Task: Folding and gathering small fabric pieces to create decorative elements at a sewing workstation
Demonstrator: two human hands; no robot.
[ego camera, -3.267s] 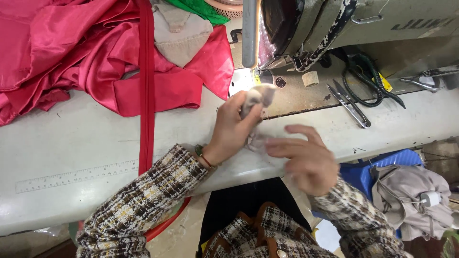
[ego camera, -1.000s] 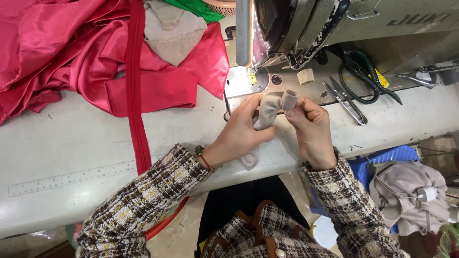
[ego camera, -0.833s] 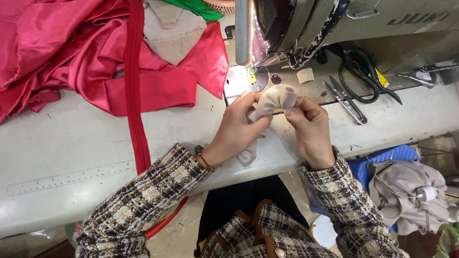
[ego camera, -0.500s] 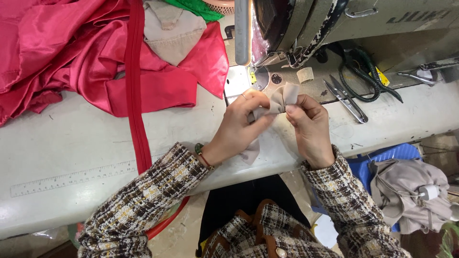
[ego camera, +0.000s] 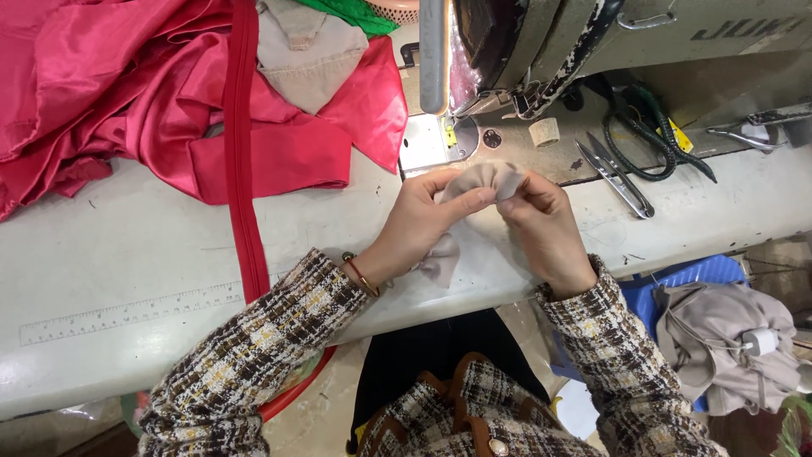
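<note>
**Both hands pinch a small beige cloth piece by the sewing machine**

The left hand and the right hand meet over the bench, just in front of the sewing machine. Each grip is closed on the gathered beige cloth piece, thumbs and fingertips pinching it from either side; a loose tail of it hangs below the left palm. A red satin cloth lies heaped at the far left, with a red strip running down across the bench. Thread snips lie just right of the hands, near the machine's base. A ruler is printed along the bench's front edge
</note>
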